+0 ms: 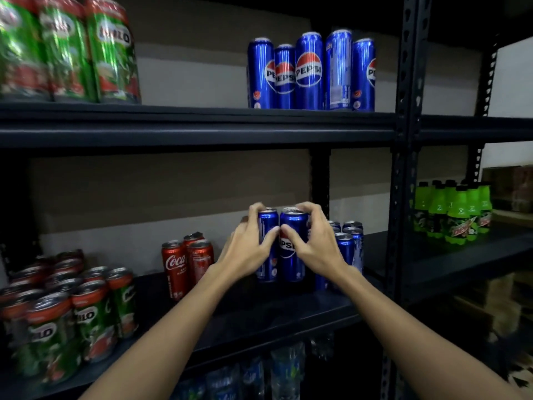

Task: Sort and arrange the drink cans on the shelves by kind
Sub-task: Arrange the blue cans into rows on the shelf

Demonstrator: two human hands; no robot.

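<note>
Two blue Pepsi cans stand side by side on the middle shelf (259, 310). My left hand (248, 249) grips the left Pepsi can (266, 226), fingers curled over its top. My right hand (314, 241) grips the right Pepsi can (292, 264) in the same way. More Pepsi cans (350, 241) stand just right of my right hand. Three red Coca-Cola cans (187, 261) stand left of my left hand. Green Milo cans (66, 313) crowd the shelf's left end. On the upper shelf stand several tall Pepsi cans (310, 70) and Milo cans (69, 47).
A black metal upright (403, 168) divides this rack from the one on the right, where green Mountain Dew bottles (452, 212) stand. Bottles (259, 373) fill the shelf below. Bare shelf lies between the Milo and Coca-Cola cans.
</note>
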